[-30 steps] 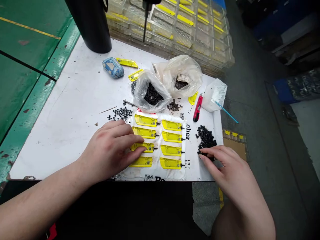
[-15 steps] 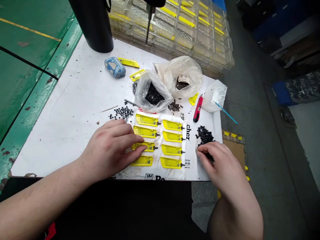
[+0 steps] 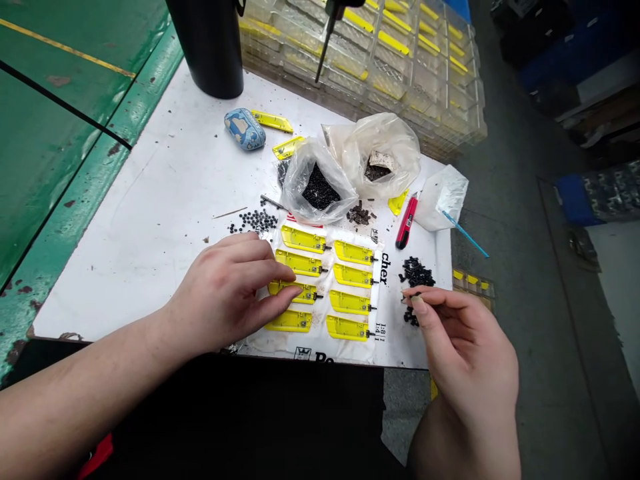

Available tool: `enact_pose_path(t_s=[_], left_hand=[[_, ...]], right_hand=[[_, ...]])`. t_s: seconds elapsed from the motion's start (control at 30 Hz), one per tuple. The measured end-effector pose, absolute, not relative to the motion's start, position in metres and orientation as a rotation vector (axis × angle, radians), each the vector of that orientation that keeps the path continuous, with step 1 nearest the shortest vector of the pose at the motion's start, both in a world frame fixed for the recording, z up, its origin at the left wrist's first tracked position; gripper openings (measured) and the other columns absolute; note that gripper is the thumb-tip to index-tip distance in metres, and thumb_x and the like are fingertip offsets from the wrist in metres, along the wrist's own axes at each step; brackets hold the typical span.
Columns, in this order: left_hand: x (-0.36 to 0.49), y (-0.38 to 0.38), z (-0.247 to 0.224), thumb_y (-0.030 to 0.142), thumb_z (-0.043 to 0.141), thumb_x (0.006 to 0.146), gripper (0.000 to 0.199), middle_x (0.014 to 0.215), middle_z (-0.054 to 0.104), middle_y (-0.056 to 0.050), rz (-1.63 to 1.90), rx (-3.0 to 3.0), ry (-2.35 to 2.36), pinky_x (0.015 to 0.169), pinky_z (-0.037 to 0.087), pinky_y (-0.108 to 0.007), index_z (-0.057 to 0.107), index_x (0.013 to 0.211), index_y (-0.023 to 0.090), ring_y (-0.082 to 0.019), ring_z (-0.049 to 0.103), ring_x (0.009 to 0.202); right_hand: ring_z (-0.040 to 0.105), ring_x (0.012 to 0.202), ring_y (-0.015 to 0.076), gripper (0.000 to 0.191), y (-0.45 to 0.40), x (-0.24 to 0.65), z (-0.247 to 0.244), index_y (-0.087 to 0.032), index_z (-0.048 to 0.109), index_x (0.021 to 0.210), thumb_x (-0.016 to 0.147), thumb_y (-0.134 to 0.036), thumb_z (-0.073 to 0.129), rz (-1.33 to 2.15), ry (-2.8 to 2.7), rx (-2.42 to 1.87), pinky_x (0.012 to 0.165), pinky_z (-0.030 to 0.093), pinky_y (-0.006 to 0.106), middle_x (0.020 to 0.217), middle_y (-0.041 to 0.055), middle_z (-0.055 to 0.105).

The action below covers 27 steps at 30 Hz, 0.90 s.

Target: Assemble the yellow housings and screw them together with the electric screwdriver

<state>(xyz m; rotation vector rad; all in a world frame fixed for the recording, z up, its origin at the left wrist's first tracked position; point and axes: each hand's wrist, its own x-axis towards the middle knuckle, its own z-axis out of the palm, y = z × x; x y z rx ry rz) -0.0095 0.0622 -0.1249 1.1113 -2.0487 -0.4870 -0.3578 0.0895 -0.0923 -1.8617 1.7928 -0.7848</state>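
Note:
Several yellow plastic shells (image 3: 353, 275) lie in two columns on a white printed plastic bag, most with a small dark piece sticking out at the right end. My left hand (image 3: 227, 287) is over the left column, thumb and forefinger a little apart around the third yellow shell (image 3: 306, 293); whether they touch it is unclear. At the right, my right hand (image 3: 465, 333) pinches a small black part (image 3: 413, 297) between thumb and forefinger. Just behind it is a pile of small black parts (image 3: 417, 272), partly covered by the fingers.
Behind the shells stand two open plastic bags, one with black pellets (image 3: 320, 187), one with brown bits (image 3: 377, 172). A red utility knife (image 3: 407, 222) lies right. Farther back are a blue patterned case (image 3: 245, 129), a black cylinder (image 3: 210, 53), clear compartment trays (image 3: 420, 100) and a hanging driver bit (image 3: 325, 50).
My right hand has lifted slightly from the black pile, and a small black part now shows in its pinch. My left hand stays by the same shell. The view has shifted slightly.

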Motion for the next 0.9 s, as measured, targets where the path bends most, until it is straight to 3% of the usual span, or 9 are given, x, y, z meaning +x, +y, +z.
enact_pose_path(t_s=[0.1, 0.2, 0.33, 0.57, 0.73, 0.9], left_hand=[[-0.01, 0.062, -0.126, 0.028, 0.078, 0.096, 0.012, 0.082, 0.068, -0.004, -0.489, 1.11, -2.042, 0.07, 0.049, -0.027, 0.082, 0.098, 0.016, -0.013, 0.062, 0.076], [-0.01, 0.061, -0.125, 0.03, 0.078, 0.096, 0.015, 0.081, 0.068, -0.004, -0.488, 1.1, -2.047, 0.07, 0.05, -0.028, 0.082, 0.097, 0.016, -0.014, 0.063, 0.077], [-0.009, 0.061, -0.124, 0.03, 0.079, 0.096, 0.014, 0.081, 0.069, -0.004, -0.498, 1.07, -2.046, 0.07, 0.049, -0.028, 0.083, 0.098, 0.016, -0.013, 0.061, 0.075], [-0.01, 0.064, -0.125, 0.043, 0.077, 0.097, 0.026, 0.078, 0.063, -0.003, -0.56, 1.001, -2.121, 0.07, 0.042, -0.034, 0.082, 0.093, 0.018, -0.015, 0.053, 0.073], [-0.009, 0.066, -0.127, 0.053, 0.07, 0.1, 0.035, 0.083, 0.066, -0.002, -0.584, 0.907, -2.281, 0.079, 0.037, -0.041, 0.079, 0.089, 0.021, -0.018, 0.056, 0.084], [-0.008, 0.068, -0.13, 0.051, 0.074, 0.097, 0.029, 0.091, 0.068, -0.001, -0.507, 0.859, -2.41, 0.082, 0.033, -0.043, 0.076, 0.091, 0.022, -0.019, 0.054, 0.09]], right_hand=[[0.077, 0.11, 0.0174, 0.015, 0.091, -0.343, -0.09, -0.024, 0.075, 0.111, 0.099, -0.029, 0.082, -0.99, 1.702, -1.695, 0.098, 0.064, 0.029, 0.119, 0.0049, 0.079], [0.078, 0.103, 0.0165, 0.02, 0.092, -0.33, -0.086, -0.024, 0.075, 0.114, 0.096, -0.023, 0.084, -1.054, 1.605, -1.696, 0.096, 0.066, 0.028, 0.114, 0.0046, 0.08], [0.08, 0.105, 0.0167, 0.03, 0.096, -0.319, -0.085, -0.027, 0.08, 0.124, 0.096, -0.016, 0.083, -0.981, 1.527, -1.837, 0.098, 0.067, 0.028, 0.118, 0.0031, 0.082], [0.081, 0.103, 0.0133, 0.031, 0.103, -0.303, -0.088, -0.03, 0.082, 0.118, 0.095, -0.01, 0.084, -0.886, 1.417, -1.984, 0.1, 0.066, 0.025, 0.115, -0.0042, 0.083], [0.075, 0.108, 0.0118, 0.029, 0.1, -0.29, -0.087, -0.025, 0.078, 0.119, 0.097, -0.007, 0.081, -0.746, 1.212, -2.198, 0.101, 0.061, 0.026, 0.117, -0.0001, 0.079], [0.065, 0.106, 0.0156, 0.027, 0.098, -0.28, -0.093, -0.021, 0.076, 0.121, 0.099, -0.006, 0.077, -0.601, 1.158, -2.388, 0.095, 0.056, 0.033, 0.111, 0.0049, 0.071]])
